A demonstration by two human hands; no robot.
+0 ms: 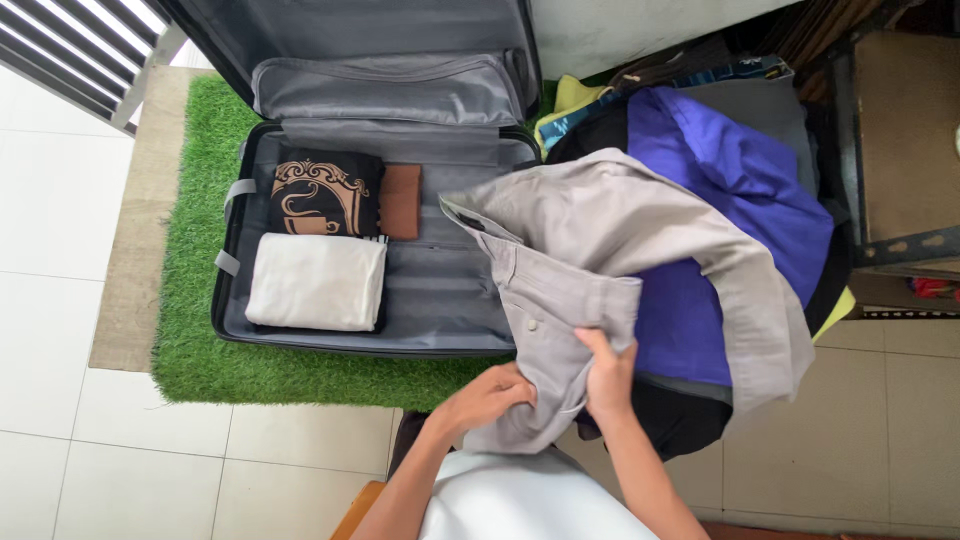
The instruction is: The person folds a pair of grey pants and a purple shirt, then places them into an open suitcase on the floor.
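Suitcase lid (380, 30) cut off by the top edge, upper left of the frame. Fingertips of left hand (490, 398) and right hand (607, 378) buried in folds of the grey trousers (600, 250), lower centre; grip itself unseen. Purple garment (740, 170) partly covered by the trousers, right of centre. Dark clothes beneath the pile mostly hidden; possibly several pieces, count unclear. Black patterned cloth (325, 195) partly overlapped by the folded white cloth (316, 282). Forearms cut off at the bottom edge.
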